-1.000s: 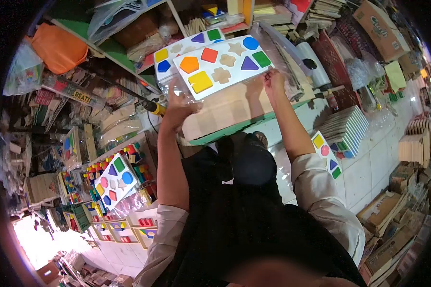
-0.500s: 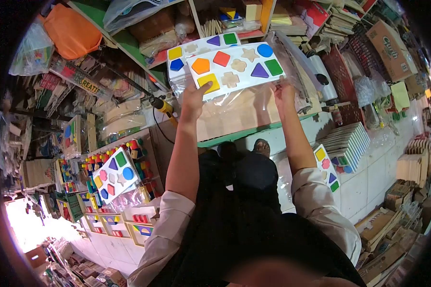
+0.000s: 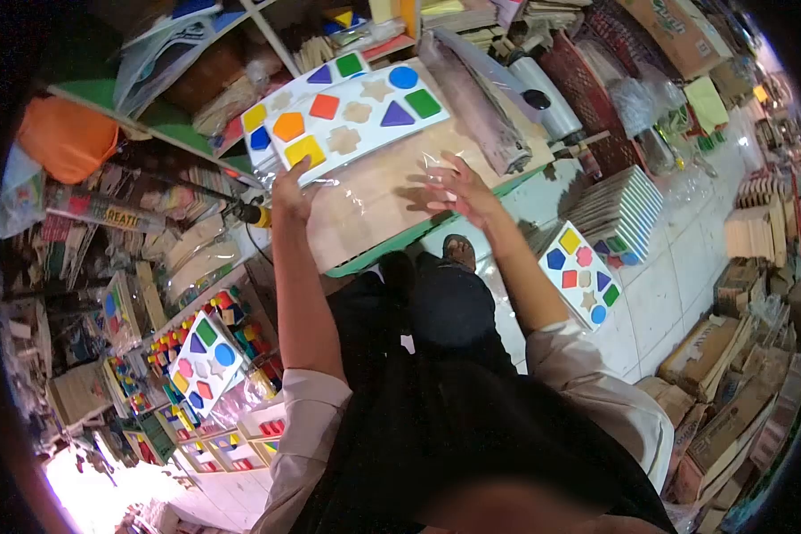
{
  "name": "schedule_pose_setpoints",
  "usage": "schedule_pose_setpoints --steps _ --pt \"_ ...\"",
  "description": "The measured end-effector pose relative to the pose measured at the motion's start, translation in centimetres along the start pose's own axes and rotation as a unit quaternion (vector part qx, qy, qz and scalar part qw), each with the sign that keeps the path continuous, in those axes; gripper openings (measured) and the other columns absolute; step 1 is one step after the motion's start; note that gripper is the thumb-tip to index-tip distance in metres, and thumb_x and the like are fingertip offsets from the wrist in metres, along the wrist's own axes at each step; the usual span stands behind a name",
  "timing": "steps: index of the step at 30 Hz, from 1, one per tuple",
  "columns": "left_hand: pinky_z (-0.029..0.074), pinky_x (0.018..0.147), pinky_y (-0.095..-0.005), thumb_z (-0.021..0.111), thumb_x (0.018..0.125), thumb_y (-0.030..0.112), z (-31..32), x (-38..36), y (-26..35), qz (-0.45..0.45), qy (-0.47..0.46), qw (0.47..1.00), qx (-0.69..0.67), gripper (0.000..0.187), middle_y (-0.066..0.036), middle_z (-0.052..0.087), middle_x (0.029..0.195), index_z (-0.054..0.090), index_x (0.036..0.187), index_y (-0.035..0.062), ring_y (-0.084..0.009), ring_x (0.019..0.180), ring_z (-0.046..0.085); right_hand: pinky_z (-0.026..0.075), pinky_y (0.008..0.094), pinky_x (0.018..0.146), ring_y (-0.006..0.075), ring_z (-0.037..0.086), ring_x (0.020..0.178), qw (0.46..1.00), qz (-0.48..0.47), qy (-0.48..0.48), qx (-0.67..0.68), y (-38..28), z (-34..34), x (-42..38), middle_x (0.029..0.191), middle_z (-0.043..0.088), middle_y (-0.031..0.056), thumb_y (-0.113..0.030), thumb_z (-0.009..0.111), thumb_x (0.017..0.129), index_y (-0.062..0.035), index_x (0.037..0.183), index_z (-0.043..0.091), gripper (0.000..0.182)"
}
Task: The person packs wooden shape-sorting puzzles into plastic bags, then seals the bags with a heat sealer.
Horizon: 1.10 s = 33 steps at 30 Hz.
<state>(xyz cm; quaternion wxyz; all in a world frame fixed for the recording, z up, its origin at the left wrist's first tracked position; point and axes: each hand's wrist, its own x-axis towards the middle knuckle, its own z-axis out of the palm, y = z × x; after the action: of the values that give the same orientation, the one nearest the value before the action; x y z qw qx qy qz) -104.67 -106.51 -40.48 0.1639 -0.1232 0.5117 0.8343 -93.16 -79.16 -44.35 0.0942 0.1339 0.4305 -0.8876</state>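
Note:
My left hand [image 3: 292, 191] grips the near left corner of a white shape puzzle board [image 3: 378, 105], its thumb on the yellow square. Coloured shapes fill several of the board's recesses, while others show bare wood. Clear plastic glints along the board's near edge. Under its far left side lies a second puzzle board [image 3: 279, 96]. My right hand [image 3: 467, 194] is off the board, fingers spread above the front of the wooden worktable [image 3: 365, 214]. A glint of clear film shows by its fingertips.
A roll of clear film [image 3: 543, 93] lies right of the worktable. On the floor stand a puzzle board [image 3: 581, 276] and a row of stacked boards [image 3: 618, 209]. Another puzzle board [image 3: 206, 363] rests over colourful toys at left. Cardboard boxes [image 3: 712, 356] line the right side.
My right hand has let go of the board's right end and come back toward me, fingers opening. My left hand keeps its hold. The whole view has swung right.

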Motion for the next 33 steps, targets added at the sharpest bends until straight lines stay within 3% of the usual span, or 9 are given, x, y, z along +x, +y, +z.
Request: schedule_pose_setpoints --steps 3,5,11,20,25,28,30,32,33 --pt "0.050 0.074 -0.0408 0.054 0.076 0.005 -1.3 2.1 -0.8 -0.014 -0.030 0.999 0.003 0.035 -0.013 0.053 0.104 0.043 0.109 -0.0025 -0.0274 0.093 0.054 0.048 0.0380 0.068 0.0231 0.054 0.082 0.983 -0.002 0.182 -0.015 1.2 -2.5 1.1 0.106 0.049 0.0111 -0.035 0.065 0.072 -0.0065 0.125 0.022 0.074" --pt "0.050 0.075 -0.0394 0.055 0.076 0.007 0.7 -0.6 0.4 0.022 0.013 0.999 0.027 0.037 -0.014 0.053 0.103 0.042 0.109 -0.0046 -0.0272 0.092 0.055 0.048 0.0370 0.066 0.0191 0.054 0.080 0.947 0.060 0.254 0.185 -0.1 -2.9 2.3 0.104 0.050 0.0091 -0.034 0.066 0.072 -0.0010 0.123 0.024 0.074" --pt "0.052 0.072 -0.0365 0.054 0.077 0.006 1.2 0.6 0.2 0.011 -0.008 0.999 0.029 0.035 -0.016 0.053 0.101 0.041 0.107 -0.0051 -0.0278 0.088 0.057 0.048 0.0209 0.052 0.0167 0.057 0.058 0.929 -0.158 0.250 0.222 -4.2 -5.7 6.2 0.072 0.058 0.0094 -0.013 0.054 0.080 0.0030 0.086 0.053 0.017" --pt "0.045 0.084 -0.0450 0.048 0.079 0.000 7.8 4.3 -4.1 -0.076 -0.044 0.993 -0.077 0.034 -0.014 0.048 0.109 0.039 0.112 -0.0041 -0.0280 0.101 0.048 0.028 0.0196 0.033 0.0124 0.050 0.048 0.905 -0.148 0.397 0.048 -10.7 -13.7 5.0 0.069 0.058 0.0107 -0.004 0.056 0.074 0.0017 0.076 0.054 0.006" --pt "0.044 0.085 -0.0456 0.047 0.079 -0.001 7.9 6.2 -5.1 -0.070 -0.054 0.993 -0.074 0.034 -0.014 0.046 0.112 0.039 0.113 -0.0027 -0.0279 0.103 0.047 0.039 0.0265 0.043 0.0147 0.051 0.050 0.897 -0.166 0.395 -0.111 -10.6 -19.9 8.1 0.069 0.059 0.0118 -0.002 0.061 0.066 0.0065 0.080 0.053 0.018" --pt "0.043 0.086 -0.0460 0.047 0.079 -0.001 7.9 6.7 -5.8 -0.039 -0.065 0.996 -0.050 0.036 -0.014 0.046 0.113 0.038 0.114 -0.0014 -0.0279 0.103 0.047 0.039 0.0291 0.046 0.0179 0.052 0.054 0.855 -0.092 0.468 -0.206 -10.3 -20.4 9.0 0.074 0.058 0.0123 -0.006 0.065 0.065 0.0053 0.084 0.054 0.024" --pt "0.043 0.085 -0.0466 0.048 0.079 0.001 7.7 7.0 -5.7 -0.041 -0.096 0.993 -0.062 0.038 -0.013 0.046 0.113 0.038 0.115 0.0002 -0.0276 0.104 0.047 0.042 0.0315 0.065 0.0264 0.054 0.073 0.638 -0.152 0.598 -0.460 -10.9 -20.1 9.9 0.091 0.055 0.0162 -0.010 0.066 0.064 0.0049 0.097 0.050 0.039" --pt "0.043 0.085 -0.0456 0.049 0.078 0.002 7.6 6.8 -5.3 -0.030 -0.091 0.995 -0.037 0.039 -0.013 0.046 0.112 0.038 0.115 0.0004 -0.0272 0.104 0.047 0.038 0.0339 0.081 0.0321 0.050 0.092 0.530 -0.317 0.580 -0.531 -12.3 -16.9 9.8 0.108 0.049 0.0178 -0.012 0.063 0.066 0.0009 0.108 0.045 0.047" --pt "0.044 0.084 -0.0445 0.050 0.078 0.004 7.7 6.7 -5.1 -0.017 -0.085 0.996 -0.013 0.039 -0.012 0.047 0.112 0.037 0.116 0.0006 -0.0269 0.103 0.048 0.037 0.0344 0.084 0.0325 0.050 0.094 0.564 -0.396 0.492 -0.532 -12.6 -17.3 11.4 0.107 0.051 0.0174 -0.013 0.061 0.068 -0.0009 0.107 0.047 0.043"
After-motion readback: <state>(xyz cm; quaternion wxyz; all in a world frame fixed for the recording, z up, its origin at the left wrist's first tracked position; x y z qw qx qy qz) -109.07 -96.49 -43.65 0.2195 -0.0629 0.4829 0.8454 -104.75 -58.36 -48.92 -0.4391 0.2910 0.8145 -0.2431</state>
